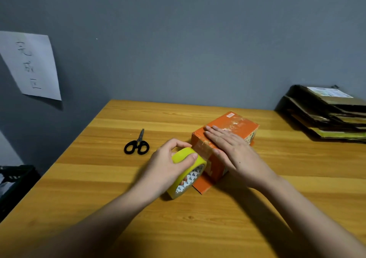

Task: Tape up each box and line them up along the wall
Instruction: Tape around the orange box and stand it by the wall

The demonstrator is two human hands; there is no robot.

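the left hand grips the yellow tape roll, touching the orange box corner; tape runs rightward under the flat, spread right hand.

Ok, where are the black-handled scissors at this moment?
In the head view, the black-handled scissors lie closed on the wooden table, untouched, to the left of the left hand, which grips the yellow tape roll against the orange cardboard box.

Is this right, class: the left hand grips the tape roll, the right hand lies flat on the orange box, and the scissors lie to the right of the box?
No. The head view shows the scissors left of the box; the rest holds.
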